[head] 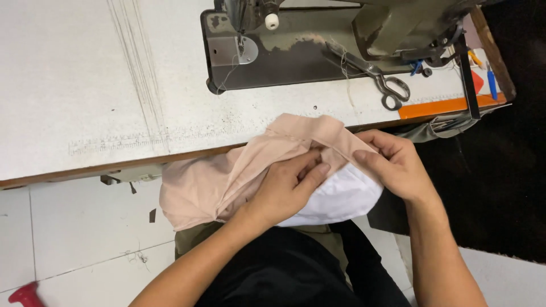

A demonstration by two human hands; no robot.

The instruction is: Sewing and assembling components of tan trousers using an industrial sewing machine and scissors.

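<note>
A pale pink piece of cloth (199, 185) with a white lining (341, 196) lies over my lap and the front edge of the sewing table (74, 85). My left hand (284, 187) pinches a fold of the pink cloth near its seamed edge. My right hand (392, 162) grips the same folded edge from the right, thumb on top. Both hands hold the cloth just in front of the table edge, below the sewing machine (318, 40).
The machine's needle and presser foot (242, 45) sit at the table's back. Scissors (381, 79) lie on the machine bed at right. An orange strip (443, 105) marks the table's right edge. A red object (23, 295) lies on the tiled floor, lower left.
</note>
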